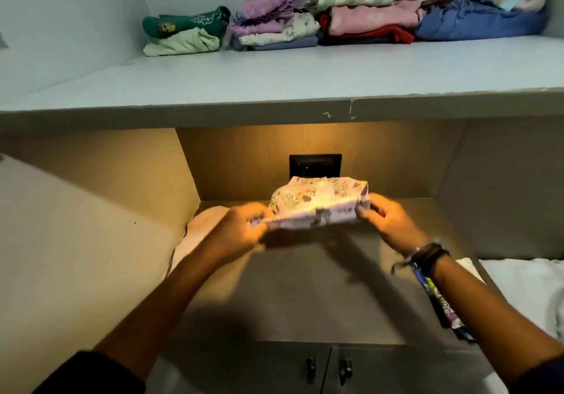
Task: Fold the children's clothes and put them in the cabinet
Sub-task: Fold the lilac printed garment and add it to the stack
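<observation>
- Lilac cotton with small cartoon prints, the folded garment (319,207) is held in the air between both hands, above the grey counter (305,286) of the lit lower niche and in front of the black wall socket (315,164).
- The left hand (241,230) pinches the left end of the bundle and the right hand (387,221) pinches the right end; the hands are apart, each one closed on the cloth. The picture is a little blurred here, so I cannot count the fingers on the fabric.
- The garment looks already folded to a compact packet, so I judge that the folding step for this piece is finished or almost finished, and the step in hand is the carrying to storage.
- On the upper shelf (274,82) several piles of folded clothes (335,18) lie in a row along the back wall, with a green piece (186,22) at the left end. The front part of the shelf is bare.
- The next move probably calls for lifting the packet up and forward, over the shelf edge, and setting it flat beside or on top of one pile, with both ends kept level so the folds do not open.
- A pale pink cloth (201,228) lies at the left of the counter, and another patterned cloth (439,302) hangs under the right forearm; these may wait for folding.
</observation>
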The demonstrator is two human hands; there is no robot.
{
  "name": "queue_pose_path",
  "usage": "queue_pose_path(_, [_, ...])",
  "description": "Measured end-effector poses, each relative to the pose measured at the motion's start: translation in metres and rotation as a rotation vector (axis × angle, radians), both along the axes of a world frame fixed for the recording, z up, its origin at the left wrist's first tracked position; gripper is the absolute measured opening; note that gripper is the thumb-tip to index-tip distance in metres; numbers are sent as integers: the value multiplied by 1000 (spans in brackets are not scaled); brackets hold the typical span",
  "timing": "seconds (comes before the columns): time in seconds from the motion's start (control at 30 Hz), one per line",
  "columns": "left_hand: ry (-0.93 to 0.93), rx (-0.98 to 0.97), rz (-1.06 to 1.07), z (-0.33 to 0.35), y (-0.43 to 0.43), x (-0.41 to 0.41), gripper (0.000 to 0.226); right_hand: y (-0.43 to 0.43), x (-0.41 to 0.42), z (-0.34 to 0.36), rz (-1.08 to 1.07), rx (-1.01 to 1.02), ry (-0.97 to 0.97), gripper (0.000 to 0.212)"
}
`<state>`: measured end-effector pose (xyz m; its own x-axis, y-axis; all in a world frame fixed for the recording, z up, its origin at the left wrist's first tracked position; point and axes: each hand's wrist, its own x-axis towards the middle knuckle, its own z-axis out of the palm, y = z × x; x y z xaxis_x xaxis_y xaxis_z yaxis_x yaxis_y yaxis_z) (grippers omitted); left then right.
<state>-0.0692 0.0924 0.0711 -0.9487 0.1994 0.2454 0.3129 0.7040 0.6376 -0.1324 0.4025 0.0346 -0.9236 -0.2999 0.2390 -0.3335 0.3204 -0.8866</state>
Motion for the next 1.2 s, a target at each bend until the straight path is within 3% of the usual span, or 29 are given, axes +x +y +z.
queue_pose_path(0.13, [-355,-92,-184,-77,10,48,10,25,72,-82,29,153,-285,16])
queue_pose_path(0.23, [-479,-69,-268,-120,18,76,15,35,112,-121,-2,144,-417,18])
queue_pose_path(0.43, [-585,252,-167,-110,31,60,24,37,116,-117,-126,-13,-394,19])
queue_pose_path(0.53, [-612,400,-75,-98,48,22,26,32,97,-114,-298,-44,-339,19])
queue_pose_path(0.63, [-609,517,-8,-98,66,-20,24,31,75,-119,-524,87,-320,24])
queue_pose_path(0.7, [-654,547,56,-108,77,-40,35,32,65,-128,-598,225,-336,24])
queue_pose_path(0.83, [-708,327,244,-143,90,-42,64,29,53,-132,-607,414,-363,28])
queue_pose_path(0.9, [-534,266,294,-156,95,-30,66,28,54,-128,-629,553,-242,30])
queue_pose_path(0.97, [-226,94,303,-163,99,-17,61,23,63,-127,-652,726,-43,43])
queue_pose_path(1.03, [20,-197,97,-167,100,-9,56,11,82,-128,-599,822,127,50])
queue_pose_path(1.07, [47,-347,-80,-168,98,-7,53,5,91,-131,-521,862,126,52])
queue_pose_path(1.13, [-67,-561,-339,-172,90,-5,50,-3,99,-140,-313,949,-83,60])
queue_pose_path(1.2, [-212,-610,-372,-171,79,0,55,-4,88,-145,-171,1030,-255,66])
